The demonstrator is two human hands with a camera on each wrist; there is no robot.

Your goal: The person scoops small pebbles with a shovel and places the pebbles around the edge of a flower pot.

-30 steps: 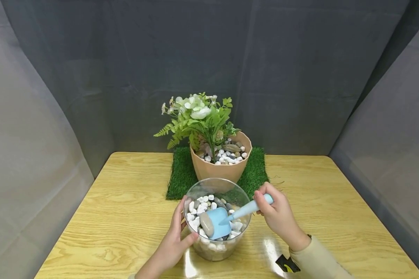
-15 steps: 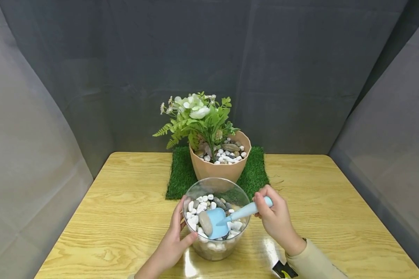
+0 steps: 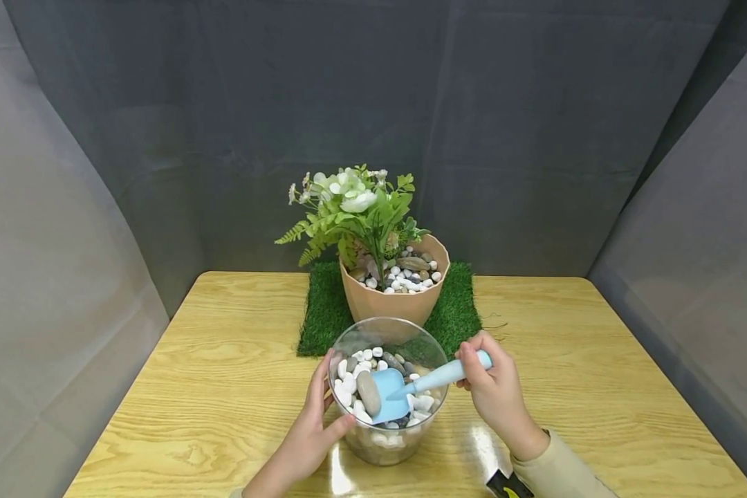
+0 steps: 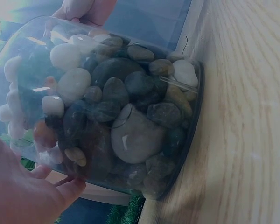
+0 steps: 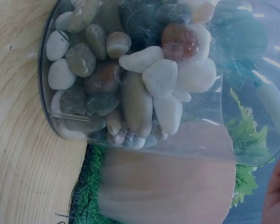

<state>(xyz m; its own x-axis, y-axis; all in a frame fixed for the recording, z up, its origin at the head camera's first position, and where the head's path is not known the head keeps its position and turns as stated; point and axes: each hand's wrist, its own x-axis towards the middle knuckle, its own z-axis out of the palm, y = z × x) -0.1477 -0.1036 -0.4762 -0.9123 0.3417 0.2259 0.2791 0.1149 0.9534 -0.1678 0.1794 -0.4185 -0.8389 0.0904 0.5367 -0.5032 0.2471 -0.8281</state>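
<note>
A clear container [image 3: 382, 453] full of white, grey and brown pebbles stands on the table. My left hand [image 3: 311, 429] holds its left side, with the thumb near the front rim. The left wrist view shows those fingers [image 4: 70, 191] against the clear wall. My right hand [image 3: 492, 384] grips the pale blue handle of a small garden trowel [image 3: 391, 395]. Its blade reaches inside the container, over the pebbles. A large smooth grey-beige stone [image 3: 368, 392] lies at the blade's left end. In the right wrist view the trowel [image 5: 240, 39] shows blurred through the wall.
Behind the container, a peach flowerpot [image 3: 389, 304] with pebbles and a white-flowered leafy plant [image 3: 361, 207] stands on a green artificial grass mat [image 3: 454, 297]. A black item with a yellow mark [image 3: 507, 485] lies by the right sleeve. Grey cloth surrounds the wooden table [image 3: 224, 387].
The trowel handle and right hand have dipped slightly, and the large stone has shifted a little away from me at the blade's end. The left hand keeps its hold on the container.
</note>
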